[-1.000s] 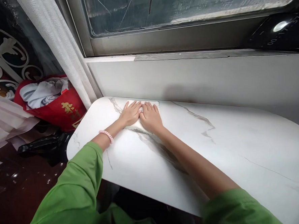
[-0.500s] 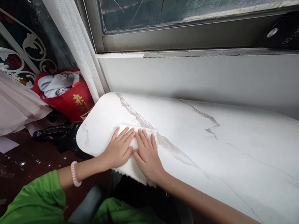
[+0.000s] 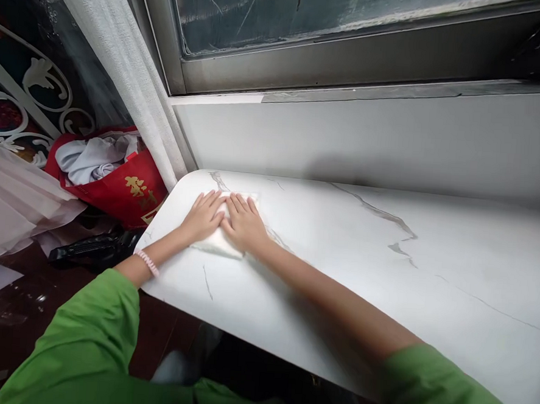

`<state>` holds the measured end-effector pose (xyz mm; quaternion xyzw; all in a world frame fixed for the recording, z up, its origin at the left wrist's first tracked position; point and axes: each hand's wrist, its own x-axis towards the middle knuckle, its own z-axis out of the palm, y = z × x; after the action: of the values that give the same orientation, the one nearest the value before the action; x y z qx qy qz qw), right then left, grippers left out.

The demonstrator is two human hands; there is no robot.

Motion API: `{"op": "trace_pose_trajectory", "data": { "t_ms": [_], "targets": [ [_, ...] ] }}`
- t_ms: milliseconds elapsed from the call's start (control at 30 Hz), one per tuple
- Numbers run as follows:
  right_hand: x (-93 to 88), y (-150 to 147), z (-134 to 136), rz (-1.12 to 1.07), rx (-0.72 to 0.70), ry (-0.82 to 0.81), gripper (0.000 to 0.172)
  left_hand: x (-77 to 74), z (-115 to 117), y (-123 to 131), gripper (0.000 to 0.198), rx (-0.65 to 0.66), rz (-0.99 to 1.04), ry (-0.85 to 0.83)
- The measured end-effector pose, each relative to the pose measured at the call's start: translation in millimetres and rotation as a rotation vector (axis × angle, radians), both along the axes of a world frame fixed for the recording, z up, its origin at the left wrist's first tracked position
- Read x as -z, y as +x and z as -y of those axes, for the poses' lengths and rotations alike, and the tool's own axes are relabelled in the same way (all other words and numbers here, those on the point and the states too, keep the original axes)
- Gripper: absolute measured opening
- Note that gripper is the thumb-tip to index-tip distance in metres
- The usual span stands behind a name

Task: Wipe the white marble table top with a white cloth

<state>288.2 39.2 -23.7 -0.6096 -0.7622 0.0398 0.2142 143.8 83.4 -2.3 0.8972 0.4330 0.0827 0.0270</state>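
A white cloth [image 3: 218, 245] lies flat on a white marble-patterned table [image 3: 353, 250], near its rounded left end. My left hand [image 3: 204, 216] rests palm down on the cloth's left part, fingers stretched out. Beside it my right hand [image 3: 246, 224] presses on the cloth too, its fingers flat and pointing towards the wall. The thumbs almost meet in the middle. Under both palms the cloth is hidden; its front edge shows below the hands. A pink coil band [image 3: 148, 263] circles my left wrist.
Behind the table rises a white wall [image 3: 369, 141] below a metal-framed window [image 3: 305, 76]. A pale curtain [image 3: 126, 77] hangs at the left. On the floor stand a red bag [image 3: 115, 186] with light clothing inside and a black bag [image 3: 93, 247].
Both hands and the cloth have moved away from the table's front edge, towards the wall and slightly left. The cloth stays under the palms.
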Motion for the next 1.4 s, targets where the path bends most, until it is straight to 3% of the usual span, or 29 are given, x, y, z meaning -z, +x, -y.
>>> {"op": "trace_pose_trajectory", "data": {
  "t_ms": [133, 267, 400, 567, 767, 1167, 1267, 1400],
  "targets": [
    [2.6, -1.6, -70.3, -0.014, 0.028, 0.012, 0.059, 0.7, -73.2, 5.8, 0.046, -0.004, -0.020, 0.011],
    [7.4, 1.7, -111.5, -0.035, 0.061, 0.023, 0.059, 3.1, -115.2, 12.6, 0.046, 0.003, -0.028, 0.017],
    [8.6, 2.9, -120.9, -0.026, 0.072, 0.029, 0.059, 5.3, -126.0, 14.7, 0.047, 0.007, -0.031, 0.011],
    [6.0, -0.2, -110.5, -0.021, 0.088, 0.017, 0.058, 6.0, -119.0, 11.6, 0.047, 0.023, -0.032, 0.015],
    [4.0, -13.6, -63.7, -0.015, 0.114, 0.032, 0.059, 3.2, -78.3, -1.3, 0.047, 0.060, -0.046, 0.027],
    [-5.6, -66.8, 100.3, -0.029, -0.038, 0.015, 0.059, -6.2, 92.0, -71.5, 0.049, 0.081, -0.020, 0.010],
    [-7.1, -75.3, 122.8, -0.041, -0.091, 0.002, 0.059, -5.8, 120.1, -84.8, 0.050, 0.071, -0.008, 0.023],
    [-8.3, -87.2, 135.4, -0.059, -0.152, -0.011, 0.060, -2.9, 140.4, -101.7, 0.051, 0.050, 0.005, 0.047]
  ]
}}
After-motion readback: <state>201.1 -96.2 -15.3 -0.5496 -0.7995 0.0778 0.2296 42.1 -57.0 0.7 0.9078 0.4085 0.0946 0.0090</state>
